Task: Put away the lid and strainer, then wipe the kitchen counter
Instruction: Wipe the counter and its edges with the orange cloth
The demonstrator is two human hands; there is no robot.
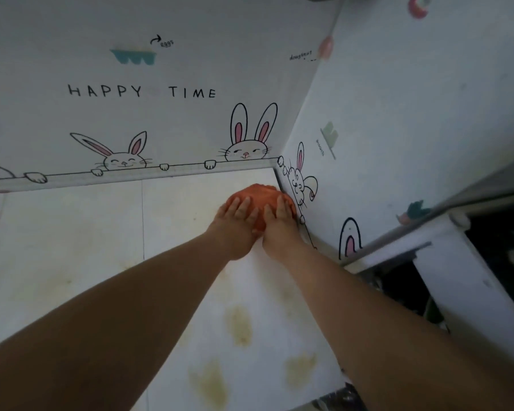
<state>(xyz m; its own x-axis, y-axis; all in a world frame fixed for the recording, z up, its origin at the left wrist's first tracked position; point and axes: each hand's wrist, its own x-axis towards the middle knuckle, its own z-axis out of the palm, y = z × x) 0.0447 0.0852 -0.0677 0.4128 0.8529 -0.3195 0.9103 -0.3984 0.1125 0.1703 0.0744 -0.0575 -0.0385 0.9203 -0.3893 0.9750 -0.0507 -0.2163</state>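
Note:
An orange cloth point(260, 194) lies bunched on the white kitchen counter point(72, 247), in the far right corner where the two walls meet. My left hand point(236, 223) presses flat on the cloth's left side, fingers spread. Beside it, my right hand point(281, 222) presses on the cloth's right side, close to the right wall. The two hands touch at the thumbs. No lid or strainer is in view.
Yellowish stains point(239, 324) mark the counter near its front edge. Walls with rabbit drawings point(247, 134) close the back and right sides. A white shelf frame point(472, 262) with dark openings stands at the right.

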